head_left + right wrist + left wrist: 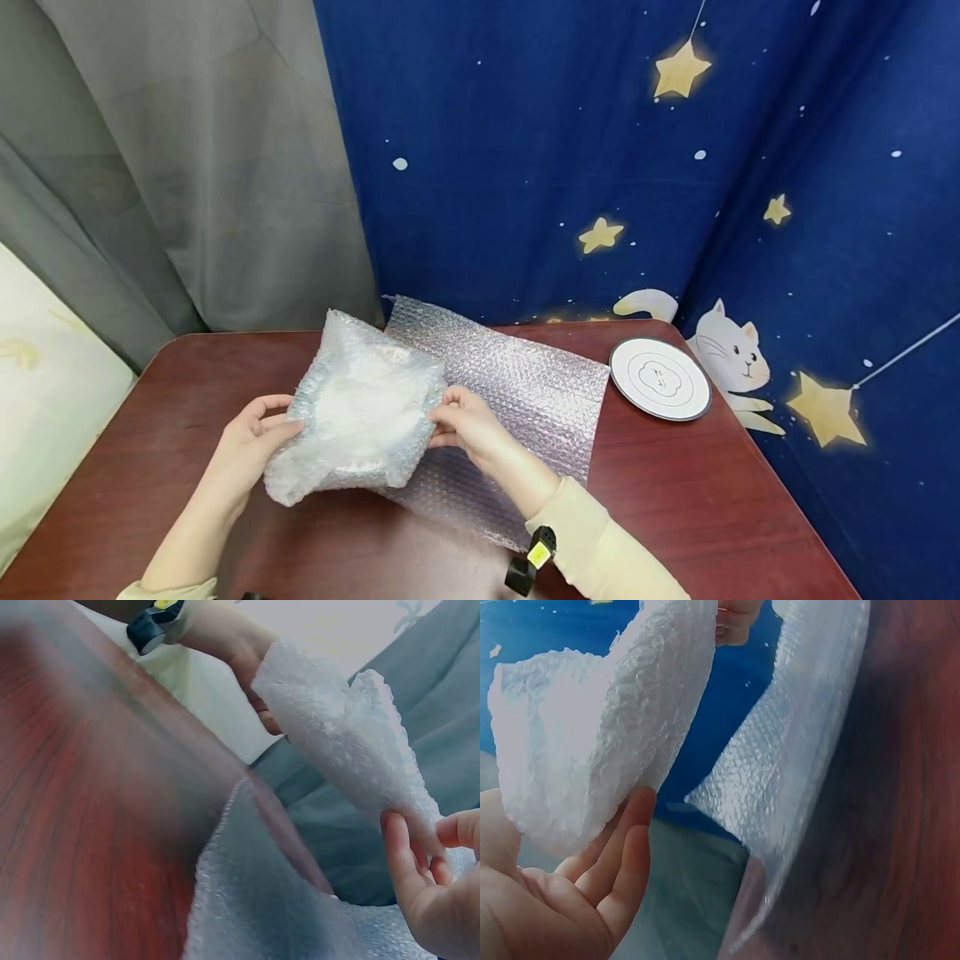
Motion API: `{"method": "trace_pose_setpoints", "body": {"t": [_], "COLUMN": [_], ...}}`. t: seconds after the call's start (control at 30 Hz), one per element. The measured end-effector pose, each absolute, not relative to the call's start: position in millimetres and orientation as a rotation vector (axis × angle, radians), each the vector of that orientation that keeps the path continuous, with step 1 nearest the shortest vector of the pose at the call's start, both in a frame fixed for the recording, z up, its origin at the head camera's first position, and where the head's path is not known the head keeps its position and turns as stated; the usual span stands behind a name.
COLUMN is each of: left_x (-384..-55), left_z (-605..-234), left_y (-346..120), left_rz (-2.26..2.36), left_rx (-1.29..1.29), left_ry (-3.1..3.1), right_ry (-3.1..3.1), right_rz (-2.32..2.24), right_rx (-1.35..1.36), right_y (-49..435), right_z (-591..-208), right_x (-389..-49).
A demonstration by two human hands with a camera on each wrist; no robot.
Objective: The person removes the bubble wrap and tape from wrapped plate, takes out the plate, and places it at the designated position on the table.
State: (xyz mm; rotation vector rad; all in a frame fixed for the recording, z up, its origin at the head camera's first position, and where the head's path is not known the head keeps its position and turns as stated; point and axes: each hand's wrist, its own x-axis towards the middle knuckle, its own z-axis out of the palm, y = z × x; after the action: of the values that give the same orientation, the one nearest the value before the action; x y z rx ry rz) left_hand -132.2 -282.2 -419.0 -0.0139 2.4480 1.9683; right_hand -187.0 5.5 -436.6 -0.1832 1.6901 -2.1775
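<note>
A bubble-wrapped bundle [367, 408] is held up over the table between both hands, with something white and flat showing faintly through the layers. My left hand [251, 442] grips its left edge, thumb on the near face and fingers behind. At the right edge my right hand [463, 427] pinches the wrap between thumb and fingers. In the left wrist view the bundle [592, 735] rises above the left palm. From the right wrist the bundle [345, 742] stretches between the two hands. What lies inside cannot be made out clearly.
A loose sheet of bubble wrap [525, 375] lies on the dark red table [675, 500], partly beneath the bundle and right forearm. To its right sits a white plate [660, 379] with a dark rim, near the table's right edge. Curtains [525, 125] hang behind the table.
</note>
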Motion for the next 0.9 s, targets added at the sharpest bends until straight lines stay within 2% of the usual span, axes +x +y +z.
{"method": "trace_pose_setpoints", "body": {"t": [0.9], "left_x": [-151], "left_z": [-421], "left_y": [-214], "left_rz": [1.97], "left_rx": [-0.042], "left_ry": [2.415], "right_ry": [1.889], "right_rz": [-2.14], "right_rx": [-0.151], "right_y": [81], "right_z": [-429], "right_x": [-191]}}
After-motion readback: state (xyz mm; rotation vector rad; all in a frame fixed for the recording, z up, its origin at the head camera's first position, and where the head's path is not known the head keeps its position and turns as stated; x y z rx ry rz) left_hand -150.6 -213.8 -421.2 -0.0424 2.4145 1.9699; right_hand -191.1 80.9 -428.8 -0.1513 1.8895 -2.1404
